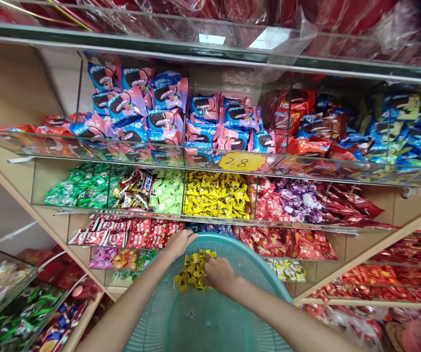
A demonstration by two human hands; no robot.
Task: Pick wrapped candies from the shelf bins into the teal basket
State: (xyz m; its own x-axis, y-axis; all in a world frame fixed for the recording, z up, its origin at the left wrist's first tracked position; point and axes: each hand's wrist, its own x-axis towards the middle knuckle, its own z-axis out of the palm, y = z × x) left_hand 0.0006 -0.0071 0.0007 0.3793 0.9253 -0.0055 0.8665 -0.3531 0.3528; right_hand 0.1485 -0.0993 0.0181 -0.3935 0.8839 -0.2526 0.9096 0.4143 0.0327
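Teal plastic fills the near part of our view: we hold a round mesh basket (210, 318) tilted up toward the shelves, its rim reaching from six o'clock almost to the centre. Our left hand (178, 243) grips the rim at about eleven o'clock of the basket, fingers curled over the edge. Our right hand (221, 274) lies inside it, palm down and fingers bent over a small heap of yellow wrapped candies (192, 274) (whether it pinches any we cannot tell); the heap sits at the basket's upper middle, touching that hand on its nine o'clock side. Just beyond the rim, at twelve o'clock, runs a clear-fronted tier of red packets (148, 233). Above it, a compartment of matching yellow candies (216, 194) stands between pale green sweets (166, 191) at its nine o'clock and red and purple sweets (287, 200) at its three o'clock. Farther up, blue and pink cookie packs (166, 112) crowd a glass shelf bearing a yellow tag (242, 162) marked 28.
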